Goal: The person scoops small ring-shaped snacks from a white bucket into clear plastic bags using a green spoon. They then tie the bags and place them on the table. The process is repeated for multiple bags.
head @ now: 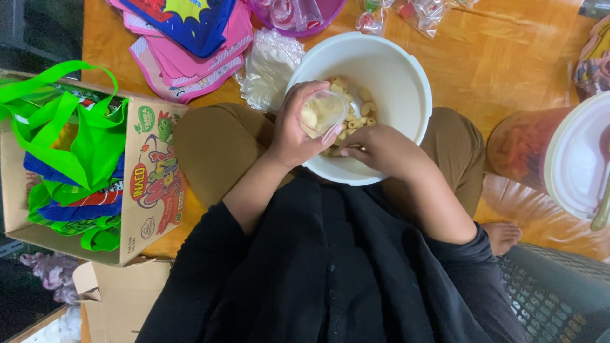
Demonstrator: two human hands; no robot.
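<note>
A large white bowl [394, 70] rests between my knees, with pale round crackers [363, 108] lying at its bottom. My left hand [295, 127] holds a small clear plastic bag [323, 113] partly filled with crackers over the bowl's near side. My right hand [375, 147] reaches into the bowl just beside the bag, its fingers closed around a few crackers at the bag's mouth.
A cardboard box [149, 184] full of green and blue tote bags [70, 140] stands at the left. Pink bags [190, 51] and a stack of clear plastic bags [270, 67] lie beyond the bowl. A lidded container [575, 159] of orange snacks sits at the right.
</note>
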